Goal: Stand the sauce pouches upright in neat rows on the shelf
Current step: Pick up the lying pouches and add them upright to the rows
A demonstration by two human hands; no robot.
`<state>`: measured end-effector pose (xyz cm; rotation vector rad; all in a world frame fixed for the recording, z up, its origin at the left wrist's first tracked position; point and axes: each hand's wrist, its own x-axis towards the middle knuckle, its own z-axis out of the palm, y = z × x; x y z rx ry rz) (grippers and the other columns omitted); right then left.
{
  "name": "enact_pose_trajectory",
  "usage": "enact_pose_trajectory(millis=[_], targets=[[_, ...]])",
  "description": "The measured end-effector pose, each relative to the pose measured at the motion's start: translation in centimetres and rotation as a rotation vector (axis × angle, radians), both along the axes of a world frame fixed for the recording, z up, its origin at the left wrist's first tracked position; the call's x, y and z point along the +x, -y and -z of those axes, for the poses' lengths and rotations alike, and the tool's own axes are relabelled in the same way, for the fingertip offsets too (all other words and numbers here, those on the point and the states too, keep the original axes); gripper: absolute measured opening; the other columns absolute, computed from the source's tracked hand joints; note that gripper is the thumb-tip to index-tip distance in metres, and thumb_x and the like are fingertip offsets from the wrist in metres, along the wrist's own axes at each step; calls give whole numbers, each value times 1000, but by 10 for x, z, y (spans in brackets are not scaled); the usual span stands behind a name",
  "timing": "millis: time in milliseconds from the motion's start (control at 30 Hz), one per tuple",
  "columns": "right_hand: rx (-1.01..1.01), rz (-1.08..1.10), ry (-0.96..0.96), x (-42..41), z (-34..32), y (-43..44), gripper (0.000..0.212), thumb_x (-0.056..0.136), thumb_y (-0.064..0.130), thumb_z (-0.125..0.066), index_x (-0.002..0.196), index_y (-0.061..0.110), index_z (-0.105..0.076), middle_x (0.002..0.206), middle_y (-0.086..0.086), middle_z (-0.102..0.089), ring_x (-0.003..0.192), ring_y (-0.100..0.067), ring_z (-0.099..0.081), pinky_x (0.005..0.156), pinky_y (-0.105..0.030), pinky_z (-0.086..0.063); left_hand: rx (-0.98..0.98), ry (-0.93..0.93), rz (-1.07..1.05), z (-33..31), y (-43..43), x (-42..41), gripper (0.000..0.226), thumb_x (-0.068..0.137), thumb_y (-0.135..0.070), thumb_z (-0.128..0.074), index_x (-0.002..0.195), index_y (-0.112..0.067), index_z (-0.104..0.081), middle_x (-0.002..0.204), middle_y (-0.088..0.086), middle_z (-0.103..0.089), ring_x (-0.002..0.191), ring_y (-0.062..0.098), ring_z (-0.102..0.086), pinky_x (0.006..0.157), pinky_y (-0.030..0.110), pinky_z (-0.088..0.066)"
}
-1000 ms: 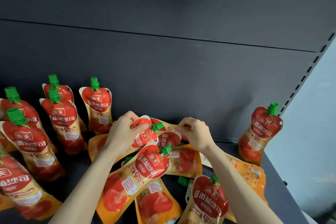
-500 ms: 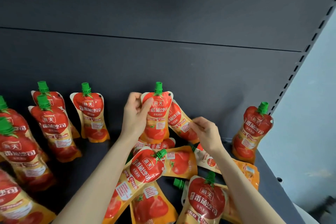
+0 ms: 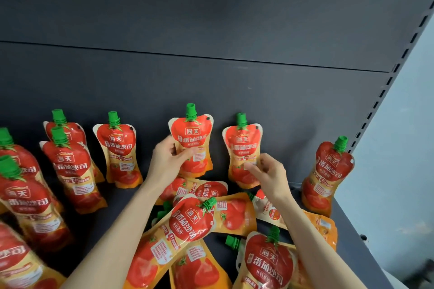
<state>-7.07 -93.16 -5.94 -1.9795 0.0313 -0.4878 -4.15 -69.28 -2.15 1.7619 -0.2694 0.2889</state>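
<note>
Head view: looking down on a dark shelf (image 3: 119,204) crowded with red-and-orange sauce pouches; both bare arms reach in from below
Left hand: the left hand (image 3: 168,162) is up at the back; thumb laid across the front, fingers curled behind; it grips the centre pouch (image 3: 191,141) by its left side
Centre pouch: upright, green cap on top, label facing out, close to the back panel (image 3: 211,91); its base hangs just above the flat ones; I cannot tell whether it touches the shelf
Right hand: the right hand (image 3: 270,173) sits lower and to the right; fingers curled, thumb and forefinger pinching the lower right edge of the second pouch (image 3: 242,148); the fingertips are blurred
Second pouch: upright, cap up, label out; just right of the centre pouch with a dark gap between them; close to the back panel
Left side: standing pouches (image 3: 117,150) with caps up; several lean a little; they run in ranks from the back panel toward the camera, the nearest cut off by the edge of the view
Far right: a lone pouch (image 3: 328,176) stands at the shelf's right end, well apart from the second pouch, beside the slotted upright (image 3: 397,67)
Heap: flat pouches (image 3: 187,220) lie overlapped between and under the two forearms, caps pointing different ways; the top one lies slantwise, cap toward the upper right; a face-up pouch (image 3: 270,260) lies nearer the camera by the right forearm
</note>
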Motion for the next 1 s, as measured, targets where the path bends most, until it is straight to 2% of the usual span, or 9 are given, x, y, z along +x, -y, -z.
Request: enact_pose_trajectory(millis=[67,200,267,333,467,733,833,933,1000], targets=[[84,-48,-28,0,-1,-2,23,85,20,-68,83,-1,-58,80,-13,-67,76,-26,-65,67,-41,-54,13,-12,20,-1,-2,5,24,80,-20,-71,100,-28,-60,99,-13,-67,94,3,-63,77,20,-50],[33,-124,-121,2,5,-5,27,87,23,-65,91,-3,-56,90,-4,-68,87,-19,-67,78,-38,-58,99,-75,98,12,6,8,24,82,-21,-70,103,-26,-59,98,-16,-65,91,-1,-62,75,18,-51],[48,-150,-141,1,6,-3,23,87,24,-64,99,4,-59,99,-1,-69,92,-16,-67,82,-37,-57,124,-96,112,14,7,9,28,83,-23,-68,108,-25,-57,100,-15,-64,92,-1,-60,75,17,-50],[40,-161,-142,-1,6,-1,21,87,23,-64,103,9,-61,103,0,-69,95,-15,-67,84,-36,-56,136,-123,132,13,6,12,30,83,-25,-67,110,-25,-57,104,-11,-65,97,4,-61,81,23,-51],[61,-200,-150,-7,5,1,22,87,22,-64,106,11,-61,105,0,-69,98,-15,-66,86,-35,-56,206,-150,153,10,4,13,35,83,-27,-67,116,-21,-56,111,-6,-65,104,11,-61,89,35,-52],[100,-262,-166,-16,3,1,26,87,21,-64,111,13,-60,108,2,-69,100,-14,-66,86,-29,-55,224,-149,170,5,1,7,30,83,-26,-67,111,-25,-58,107,-8,-65,103,12,-62,89,35,-52],[126,-267,-152,-16,5,1,27,87,20,-64,112,12,-61,108,0,-70,100,-14,-67,87,-32,-55,250,-171,183,3,-2,8,33,82,-26,-69,113,-23,-59,109,-5,-67,103,13,-62,90,38,-52],[126,-196,-98,-14,8,1,22,87,19,-64,106,8,-61,105,-2,-70,97,-16,-67,84,-38,-57,235,-155,187,2,-1,9,33,82,-24,-69,113,-21,-60,109,-5,-67,102,12,-62,89,36,-52],[117,-161,-84,-11,7,3,22,88,19,-63,103,4,-60,103,-4,-70,97,-17,-67,83,-41,-57,175,-120,170,2,2,9,30,82,-22,-68,111,-23,-59,107,-7,-66,99,8,-62,85,28,-52]])
